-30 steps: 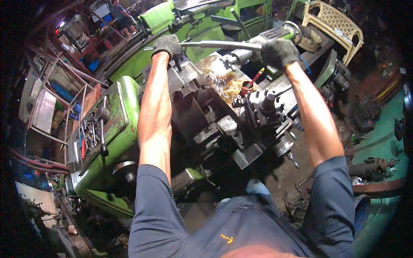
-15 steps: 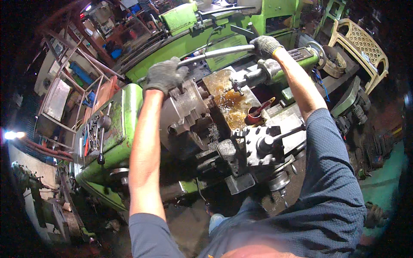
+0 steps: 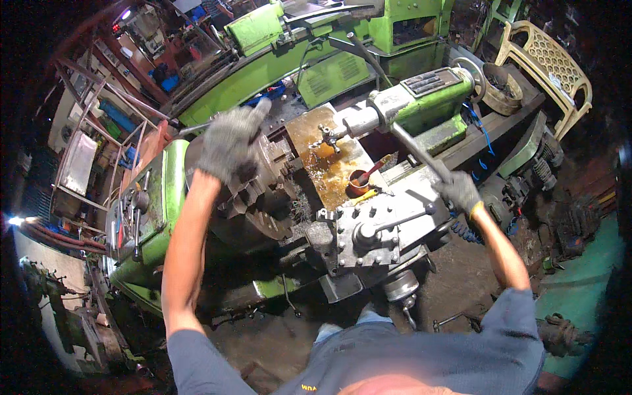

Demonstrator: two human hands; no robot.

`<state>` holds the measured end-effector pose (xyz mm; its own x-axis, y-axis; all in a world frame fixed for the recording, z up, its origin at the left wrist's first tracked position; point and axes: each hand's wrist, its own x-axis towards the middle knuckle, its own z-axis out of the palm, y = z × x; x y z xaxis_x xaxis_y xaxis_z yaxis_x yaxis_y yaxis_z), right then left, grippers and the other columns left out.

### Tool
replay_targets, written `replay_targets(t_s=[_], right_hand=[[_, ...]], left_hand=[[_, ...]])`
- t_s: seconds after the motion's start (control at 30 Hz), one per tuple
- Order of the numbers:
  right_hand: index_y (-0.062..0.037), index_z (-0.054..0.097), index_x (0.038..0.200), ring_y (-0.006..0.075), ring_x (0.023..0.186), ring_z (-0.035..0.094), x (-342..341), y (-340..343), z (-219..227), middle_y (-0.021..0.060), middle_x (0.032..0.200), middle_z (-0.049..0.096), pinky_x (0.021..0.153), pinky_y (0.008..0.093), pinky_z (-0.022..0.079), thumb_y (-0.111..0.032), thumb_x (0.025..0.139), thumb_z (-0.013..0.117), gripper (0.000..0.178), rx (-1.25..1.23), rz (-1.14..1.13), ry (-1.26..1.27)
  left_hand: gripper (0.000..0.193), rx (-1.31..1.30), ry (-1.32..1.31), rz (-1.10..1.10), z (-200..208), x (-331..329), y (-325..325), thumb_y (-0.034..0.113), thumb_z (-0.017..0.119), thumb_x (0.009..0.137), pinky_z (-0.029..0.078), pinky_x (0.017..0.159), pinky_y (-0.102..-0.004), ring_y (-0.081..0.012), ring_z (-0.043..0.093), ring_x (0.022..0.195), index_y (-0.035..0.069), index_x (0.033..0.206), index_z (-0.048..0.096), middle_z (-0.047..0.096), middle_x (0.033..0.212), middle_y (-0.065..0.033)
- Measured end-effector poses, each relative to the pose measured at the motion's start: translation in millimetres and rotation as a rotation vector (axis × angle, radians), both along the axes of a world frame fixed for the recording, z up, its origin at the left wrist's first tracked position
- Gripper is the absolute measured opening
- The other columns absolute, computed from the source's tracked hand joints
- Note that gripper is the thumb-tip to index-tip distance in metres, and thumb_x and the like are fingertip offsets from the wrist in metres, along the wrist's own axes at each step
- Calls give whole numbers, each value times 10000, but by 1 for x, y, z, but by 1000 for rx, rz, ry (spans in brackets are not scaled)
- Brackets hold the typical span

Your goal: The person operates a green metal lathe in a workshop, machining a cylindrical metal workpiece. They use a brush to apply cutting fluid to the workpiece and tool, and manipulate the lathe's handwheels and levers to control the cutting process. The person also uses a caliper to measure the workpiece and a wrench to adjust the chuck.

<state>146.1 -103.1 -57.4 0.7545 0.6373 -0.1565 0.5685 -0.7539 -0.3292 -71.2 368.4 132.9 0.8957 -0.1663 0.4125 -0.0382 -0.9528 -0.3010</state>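
Note:
My left hand [image 3: 230, 141], in a grey knit glove, is at the upper edge of the large lathe chuck [image 3: 263, 214]. Its fingers look stretched out, at least in part, and I see nothing held in them; the far side of the hand is hidden. My right hand [image 3: 459, 192], gloved alike, is closed around the near end of a long grey metal bar [image 3: 416, 150]. The bar slants from the tailstock's near side down to that hand, above the lathe bed. Stepped jaws stand out from the chuck, with metal shavings beside it.
The tool post [image 3: 368, 237] with its lever stands in front of the chuck. On an oily plate [image 3: 319, 164] sits a red cup [image 3: 359, 185] with a brush. The green tailstock [image 3: 428, 99] holds a chuck and drill. A beige plastic chair [image 3: 546, 66] is at right.
Both hands gripped the bar across the far side. The right hand has swung it toward me and to the right; the left hand has come off it and moved left and down.

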Motion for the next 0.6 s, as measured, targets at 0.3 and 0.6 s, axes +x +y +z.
replay_targets(t_s=[0.3,0.6], right_hand=[[-12,703,873,394,769,663,-148,-21,-54,230,817,686,726,493,498,-539,881,691,528,142,-372,305],[53,695,821,401,795,676,-135,2,-63,294,860,680,743,491,494,-677,862,612,737,-51,-334,262]], left_hand=[[442,122,-79,278,-7,28,60,193,591,883,529,898,-510,-394,624,1077,159,1324,601,632,1184,-184],[339,-131,-34,649,-17,-9,55,221,462,989,571,701,-560,-398,732,869,48,1254,585,714,987,-227]])
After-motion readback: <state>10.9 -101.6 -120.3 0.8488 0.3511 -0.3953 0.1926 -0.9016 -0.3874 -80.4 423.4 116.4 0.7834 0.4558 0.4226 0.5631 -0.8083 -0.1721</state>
